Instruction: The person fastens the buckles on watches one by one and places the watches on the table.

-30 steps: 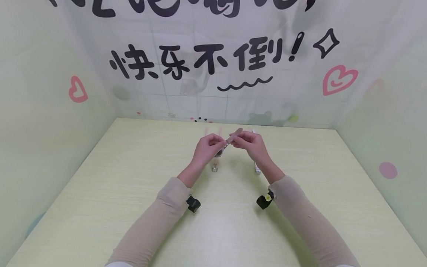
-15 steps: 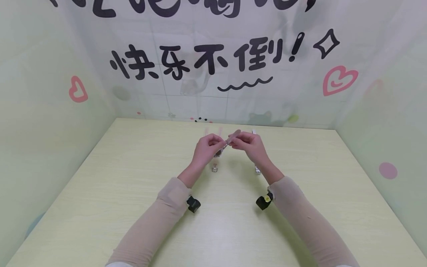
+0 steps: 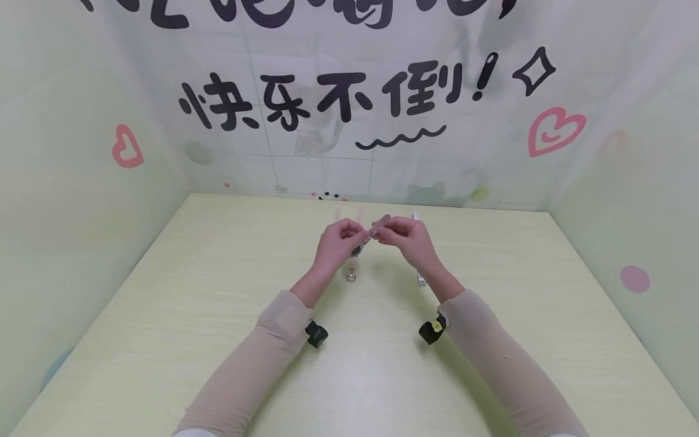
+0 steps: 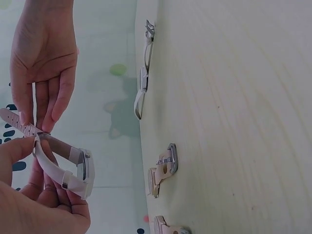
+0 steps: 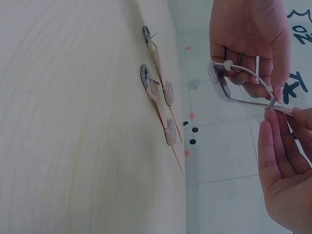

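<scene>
A white wristwatch (image 4: 87, 173) is held up above the table between both hands, its strap looped through the buckle. My left hand (image 3: 337, 246) pinches the strap by the buckle (image 5: 271, 103), the watch case (image 5: 220, 80) hanging below its fingers. My right hand (image 3: 411, 240) pinches the strap's free end (image 4: 17, 122), whose tip sticks up past the fingertips. In the left wrist view, the left hand (image 4: 39, 204) lies at lower left and the right hand (image 4: 46, 63) comes in from above.
Two pale pink wristwatches (image 5: 169, 131) (image 5: 168, 92) lie side by side on the table (image 3: 349, 376), behind the left hand. Another white wristwatch (image 4: 144, 78) lies beyond the right hand. A printed cloth wall (image 3: 229, 164) closes the back.
My right hand has shifted slightly left, towards the left hand. The strap's tip has slid down and left with it. The left hand has hardly moved.
</scene>
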`<move>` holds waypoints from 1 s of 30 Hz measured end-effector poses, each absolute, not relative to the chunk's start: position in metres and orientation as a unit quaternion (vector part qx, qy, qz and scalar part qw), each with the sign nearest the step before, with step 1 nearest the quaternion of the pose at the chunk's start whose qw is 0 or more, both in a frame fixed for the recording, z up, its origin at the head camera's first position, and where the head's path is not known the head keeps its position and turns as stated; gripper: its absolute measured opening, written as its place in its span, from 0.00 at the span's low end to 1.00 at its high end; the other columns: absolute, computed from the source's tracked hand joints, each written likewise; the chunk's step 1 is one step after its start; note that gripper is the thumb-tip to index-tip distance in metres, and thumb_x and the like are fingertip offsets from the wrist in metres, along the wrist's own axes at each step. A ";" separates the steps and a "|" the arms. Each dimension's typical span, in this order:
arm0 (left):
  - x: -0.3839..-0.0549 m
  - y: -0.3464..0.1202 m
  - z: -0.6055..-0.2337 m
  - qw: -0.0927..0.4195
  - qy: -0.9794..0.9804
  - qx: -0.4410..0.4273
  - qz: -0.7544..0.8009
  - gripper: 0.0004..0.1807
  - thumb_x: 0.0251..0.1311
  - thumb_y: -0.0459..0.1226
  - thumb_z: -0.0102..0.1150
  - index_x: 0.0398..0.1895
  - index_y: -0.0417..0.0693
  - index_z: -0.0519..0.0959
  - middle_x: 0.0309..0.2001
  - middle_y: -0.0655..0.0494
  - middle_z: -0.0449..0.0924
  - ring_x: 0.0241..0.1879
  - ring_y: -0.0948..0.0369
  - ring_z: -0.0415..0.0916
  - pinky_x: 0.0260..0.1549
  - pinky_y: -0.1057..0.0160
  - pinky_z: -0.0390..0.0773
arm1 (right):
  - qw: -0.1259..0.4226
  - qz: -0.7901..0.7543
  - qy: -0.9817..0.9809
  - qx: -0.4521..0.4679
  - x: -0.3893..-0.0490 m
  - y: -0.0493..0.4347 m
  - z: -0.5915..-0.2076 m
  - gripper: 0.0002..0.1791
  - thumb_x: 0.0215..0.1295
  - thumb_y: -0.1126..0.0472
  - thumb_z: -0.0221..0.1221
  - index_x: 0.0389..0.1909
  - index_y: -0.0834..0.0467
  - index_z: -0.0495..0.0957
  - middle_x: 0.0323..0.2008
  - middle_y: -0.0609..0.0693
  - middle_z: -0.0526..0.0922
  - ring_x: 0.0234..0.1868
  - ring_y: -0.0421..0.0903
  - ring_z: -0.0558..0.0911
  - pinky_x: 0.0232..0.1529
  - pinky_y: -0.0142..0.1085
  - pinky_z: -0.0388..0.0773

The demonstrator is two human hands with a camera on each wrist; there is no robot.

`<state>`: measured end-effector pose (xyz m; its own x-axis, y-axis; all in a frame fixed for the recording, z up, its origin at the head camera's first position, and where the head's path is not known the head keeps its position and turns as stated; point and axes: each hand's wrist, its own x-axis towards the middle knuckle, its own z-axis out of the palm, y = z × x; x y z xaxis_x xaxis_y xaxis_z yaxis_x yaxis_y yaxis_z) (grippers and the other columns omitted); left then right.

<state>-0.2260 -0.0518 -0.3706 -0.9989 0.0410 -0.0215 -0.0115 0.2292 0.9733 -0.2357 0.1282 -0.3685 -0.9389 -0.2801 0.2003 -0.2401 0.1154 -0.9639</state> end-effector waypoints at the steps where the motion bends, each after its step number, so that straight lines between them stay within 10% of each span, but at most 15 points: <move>1: -0.226 -0.052 -0.371 0.021 0.784 0.009 0.620 0.09 0.65 0.40 0.64 0.41 0.44 0.81 0.34 0.50 0.84 0.30 0.62 0.77 0.30 0.70 0.78 | 0.015 -0.640 0.748 -0.175 -0.236 0.128 -0.369 0.14 0.71 0.65 0.58 0.48 0.72 0.80 0.53 0.68 0.82 0.41 0.33 0.86 0.49 0.33 0.85; 30: -0.225 -0.053 -0.370 -0.009 0.820 0.022 0.572 0.07 0.64 0.39 0.65 0.35 0.43 0.81 0.30 0.52 0.83 0.25 0.63 0.74 0.26 0.70 0.74 | -0.060 -0.536 0.821 -0.189 -0.230 0.122 -0.367 0.10 0.65 0.64 0.65 0.44 0.64 0.87 0.44 0.60 0.89 0.45 0.55 0.89 0.50 0.45 0.85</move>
